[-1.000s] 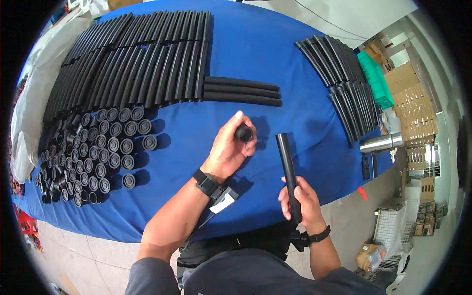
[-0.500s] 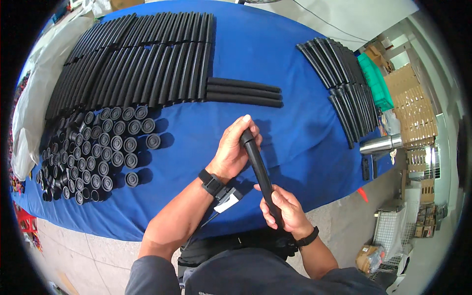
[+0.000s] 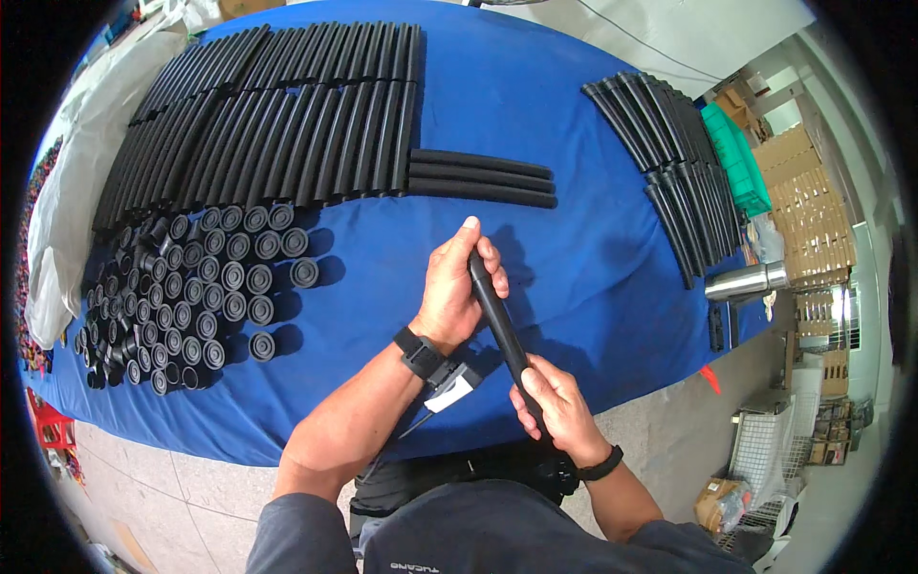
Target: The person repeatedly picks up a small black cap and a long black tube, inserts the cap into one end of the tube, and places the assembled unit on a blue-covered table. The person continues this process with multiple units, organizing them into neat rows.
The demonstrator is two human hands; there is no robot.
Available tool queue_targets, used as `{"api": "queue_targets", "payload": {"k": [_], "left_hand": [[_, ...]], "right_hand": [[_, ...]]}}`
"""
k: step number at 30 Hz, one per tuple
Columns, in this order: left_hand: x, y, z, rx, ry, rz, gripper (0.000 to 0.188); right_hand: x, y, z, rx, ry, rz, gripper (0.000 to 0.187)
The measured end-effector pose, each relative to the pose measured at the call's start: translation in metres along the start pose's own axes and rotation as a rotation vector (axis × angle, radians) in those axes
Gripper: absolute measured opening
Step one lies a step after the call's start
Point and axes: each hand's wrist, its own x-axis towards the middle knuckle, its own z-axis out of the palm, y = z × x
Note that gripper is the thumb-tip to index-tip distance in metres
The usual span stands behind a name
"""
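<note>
A black tube [image 3: 501,323] slants between my hands over the front of the blue-covered table. My left hand [image 3: 457,289] wraps round its upper end, thumb pointing up, and the fingers partly hide that end. Lower down, my right hand [image 3: 562,407] grips the tube near its bottom end, with the thumb along its side. To the left of my hands stand many round black caps [image 3: 258,278] with ringed tops. Beyond them lie rows of black tubes [image 3: 316,139] side by side, and three more tubes [image 3: 483,178] lie crosswise at their right.
At the right of the blue cloth [image 3: 593,316] lies a group of black tubes with wider ends [image 3: 684,220]. Beside it are a green crate [image 3: 736,158] and a shiny metal cylinder [image 3: 746,281]. White plastic sheeting [image 3: 72,210] lines the left edge. Stacked cardboard [image 3: 803,210] stands far right.
The wider collar seen at the tube's upper end no longer shows beside my left hand. Both hands keep hold of the tube, nearly in place. The whole view has shifted slightly.
</note>
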Motion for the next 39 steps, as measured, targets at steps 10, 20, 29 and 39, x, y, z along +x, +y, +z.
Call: {"api": "queue_targets", "payload": {"k": [10,20,29,39], "left_hand": [[-0.004,-0.002,0.004,0.081,0.068,0.054,0.041],[-0.001,-0.007,-0.003,0.07,0.004,0.025,0.051],[0.006,0.014,-0.008,-0.077,-0.018,-0.106,0.057],[-0.004,0.003,0.01,-0.005,0.147,-0.041,0.053]], "right_hand": [[-0.001,-0.003,0.011,-0.245,0.116,-0.034,0.043],[-0.003,-0.003,0.006,-0.451,0.183,-0.109,0.042],[-0.003,0.009,-0.021,-0.223,0.007,-0.174,0.049],[-0.008,0.0,-0.011,-0.216,-0.061,-0.014,0.051]]}}
